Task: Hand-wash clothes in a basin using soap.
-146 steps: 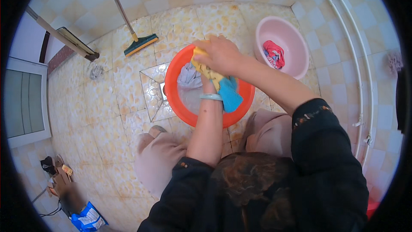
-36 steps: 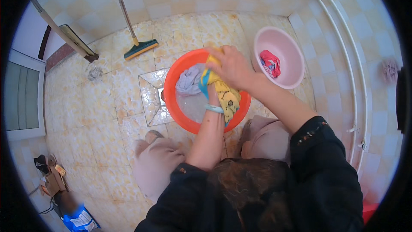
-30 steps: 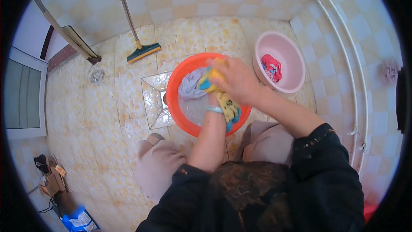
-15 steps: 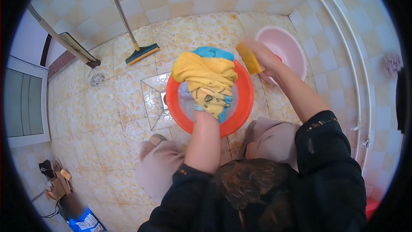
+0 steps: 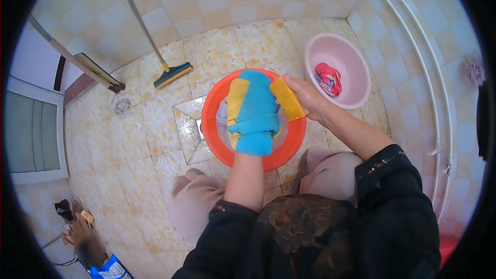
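A blue and yellow towel [image 5: 253,111] covers my left hand, which rises over the orange basin [image 5: 297,139]. Only the left wrist [image 5: 248,168] and forearm show below the cloth, so those fingers are hidden. My right hand [image 5: 306,95] grips a yellow bar of soap [image 5: 287,99], thumb on its upper end. The bar stands upright at the towel's right edge; whether they touch I cannot tell. Inside the basin, a pale lilac cloth [image 5: 221,112] shows left of the towel, with cloudy water around it.
Behind my right hand stands a pink basin [image 5: 356,62] holding a red patterned cloth [image 5: 329,79]. A floor squeegee [image 5: 173,75] leans at the far left, near another long-handled tool [image 5: 95,72]. A floor drain [image 5: 200,129] lies beside the orange basin. White pipes [image 5: 442,144] run down the right wall.
The towel has turned from its mostly yellow, printed side to its blue side. My right hand has come down and left with the soap, nearer the towel, uncovering the red cloth behind.
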Demonstrator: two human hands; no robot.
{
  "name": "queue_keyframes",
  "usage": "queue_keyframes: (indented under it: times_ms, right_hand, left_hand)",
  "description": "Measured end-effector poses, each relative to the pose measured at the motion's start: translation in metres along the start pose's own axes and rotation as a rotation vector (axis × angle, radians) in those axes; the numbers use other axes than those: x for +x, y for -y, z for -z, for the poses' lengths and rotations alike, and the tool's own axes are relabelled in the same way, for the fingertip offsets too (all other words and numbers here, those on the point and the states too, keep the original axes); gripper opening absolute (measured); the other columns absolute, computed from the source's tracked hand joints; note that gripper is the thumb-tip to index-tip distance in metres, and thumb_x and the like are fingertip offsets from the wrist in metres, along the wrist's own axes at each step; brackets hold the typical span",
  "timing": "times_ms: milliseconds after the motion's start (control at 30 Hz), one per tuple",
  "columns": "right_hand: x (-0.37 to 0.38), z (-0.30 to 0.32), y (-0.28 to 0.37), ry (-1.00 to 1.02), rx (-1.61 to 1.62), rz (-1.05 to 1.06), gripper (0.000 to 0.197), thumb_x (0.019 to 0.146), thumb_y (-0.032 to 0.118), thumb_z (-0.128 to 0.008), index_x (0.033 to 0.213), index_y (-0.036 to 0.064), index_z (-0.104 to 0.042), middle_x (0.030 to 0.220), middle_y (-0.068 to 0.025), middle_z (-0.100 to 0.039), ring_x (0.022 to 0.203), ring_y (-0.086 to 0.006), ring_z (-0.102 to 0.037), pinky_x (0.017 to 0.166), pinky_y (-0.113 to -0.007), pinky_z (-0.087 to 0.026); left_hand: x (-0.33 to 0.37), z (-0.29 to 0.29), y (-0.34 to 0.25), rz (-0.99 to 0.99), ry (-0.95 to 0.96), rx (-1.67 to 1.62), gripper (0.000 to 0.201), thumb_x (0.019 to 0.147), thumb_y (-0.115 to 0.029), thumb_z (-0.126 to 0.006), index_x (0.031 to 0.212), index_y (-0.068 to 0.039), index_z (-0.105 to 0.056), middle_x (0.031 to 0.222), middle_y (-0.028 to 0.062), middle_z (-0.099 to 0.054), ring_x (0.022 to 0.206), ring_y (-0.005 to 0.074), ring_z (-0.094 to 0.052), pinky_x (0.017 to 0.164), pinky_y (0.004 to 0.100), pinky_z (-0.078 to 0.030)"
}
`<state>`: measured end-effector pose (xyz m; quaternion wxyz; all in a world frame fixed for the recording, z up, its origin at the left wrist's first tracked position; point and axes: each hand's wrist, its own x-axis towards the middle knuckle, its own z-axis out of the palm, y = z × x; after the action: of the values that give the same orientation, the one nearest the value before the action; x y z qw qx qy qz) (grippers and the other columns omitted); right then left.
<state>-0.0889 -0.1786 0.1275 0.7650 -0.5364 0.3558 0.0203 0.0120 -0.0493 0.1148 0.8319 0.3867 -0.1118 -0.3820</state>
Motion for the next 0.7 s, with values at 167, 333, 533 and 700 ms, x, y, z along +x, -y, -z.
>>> queue_keyframes:
  times_ms: [167, 333, 533, 700]
  right_hand:
    - [0.007, -0.027, 0.012, -0.247, -0.473, 0.556, 0.051, 0.095, 0.041, -0.048, 0.128, 0.0028, -0.047, 0.105, -0.0137, -0.058, 0.100, -0.0234, -0.056, 0.088, -0.035, -0.045]
    - [0.025, -0.047, -0.009, -0.171, -1.197, 1.114, 0.051, 0.089, 0.034, -0.058, 0.129, 0.0048, -0.047, 0.104, -0.0185, -0.056, 0.103, -0.0344, -0.052, 0.091, -0.041, -0.041]
    - [0.029, -0.057, -0.015, -0.366, -1.219, 0.788, 0.049, 0.087, 0.032, -0.059, 0.128, 0.0078, -0.048, 0.101, -0.0178, -0.056, 0.094, -0.0358, -0.052, 0.086, -0.042, -0.042]
    - [-0.022, -0.067, -0.022, 0.017, -1.101, 0.881, 0.050, 0.088, 0.033, -0.059, 0.131, 0.0092, -0.047, 0.108, -0.0186, -0.053, 0.096, -0.0358, -0.050, 0.084, -0.044, -0.041]
  left_hand:
    - [0.007, -0.009, 0.006, 0.023, -0.068, -0.111, 0.033, 0.093, -0.027, -0.048, 0.121, -0.009, -0.049, 0.117, 0.0096, -0.056, 0.113, 0.0226, -0.050, 0.098, 0.0353, -0.040]
    - [0.007, -0.009, 0.009, 0.047, -0.136, -0.246, 0.033, 0.093, -0.027, -0.048, 0.121, -0.009, -0.049, 0.117, 0.0097, -0.056, 0.113, 0.0225, -0.050, 0.098, 0.0350, -0.040]
    - [-0.012, 0.006, -0.004, 0.031, -0.216, -0.409, 0.032, 0.093, -0.027, -0.049, 0.120, -0.009, -0.050, 0.117, 0.0098, -0.056, 0.113, 0.0224, -0.050, 0.098, 0.0347, -0.041]
    - [-0.001, 0.015, -0.020, 0.018, -0.279, -0.547, 0.032, 0.093, -0.027, -0.049, 0.120, -0.009, -0.050, 0.117, 0.0099, -0.056, 0.113, 0.0224, -0.050, 0.098, 0.0344, -0.041]
